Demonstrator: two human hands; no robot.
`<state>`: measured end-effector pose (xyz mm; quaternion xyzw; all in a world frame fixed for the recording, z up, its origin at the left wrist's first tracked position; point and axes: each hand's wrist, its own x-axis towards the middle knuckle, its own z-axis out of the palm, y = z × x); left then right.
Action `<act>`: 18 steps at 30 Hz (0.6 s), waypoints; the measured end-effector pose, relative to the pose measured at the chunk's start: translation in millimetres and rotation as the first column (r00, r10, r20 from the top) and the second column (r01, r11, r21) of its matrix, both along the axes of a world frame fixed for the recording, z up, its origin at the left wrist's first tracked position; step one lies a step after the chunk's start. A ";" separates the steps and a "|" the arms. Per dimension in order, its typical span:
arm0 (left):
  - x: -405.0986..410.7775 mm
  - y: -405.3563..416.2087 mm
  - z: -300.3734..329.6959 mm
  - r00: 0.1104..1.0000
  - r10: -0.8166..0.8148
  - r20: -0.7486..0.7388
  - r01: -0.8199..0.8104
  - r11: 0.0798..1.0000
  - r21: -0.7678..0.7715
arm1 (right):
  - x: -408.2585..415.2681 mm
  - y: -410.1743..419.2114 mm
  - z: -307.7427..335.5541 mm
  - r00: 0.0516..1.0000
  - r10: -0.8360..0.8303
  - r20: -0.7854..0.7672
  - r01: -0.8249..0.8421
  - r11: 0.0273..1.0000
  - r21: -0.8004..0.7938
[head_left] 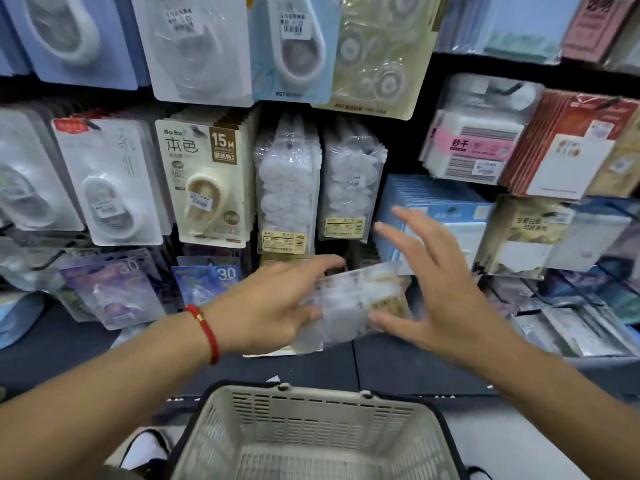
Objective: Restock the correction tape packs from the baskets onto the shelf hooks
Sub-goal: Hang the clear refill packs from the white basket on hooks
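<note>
In the middle of the frame, the left hand [277, 303] holds a stack of clear correction tape packs [353, 306] in its fingers. The right hand [440, 289] is spread open, thumb touching the packs. A beige basket [311, 407] sits at the bottom, under the hands.

Stationery shop: price-tagged packs [207, 181] on hooks.

Bright, even store light — motion-blurred hands, soft focus, wide-angle bending at edges.

Beige slotted basket [311, 431], red wrist cord [207, 332]
</note>
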<state>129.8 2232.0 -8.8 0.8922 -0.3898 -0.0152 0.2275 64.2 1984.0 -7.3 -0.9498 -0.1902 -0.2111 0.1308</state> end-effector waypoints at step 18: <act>-30.3 -18.8 4.3 0.548 -0.328 -0.769 -0.628 0.447 -0.637 | -6.4 37.1 -20.2 0.898 0.314 -0.309 0.163 0.414 0.895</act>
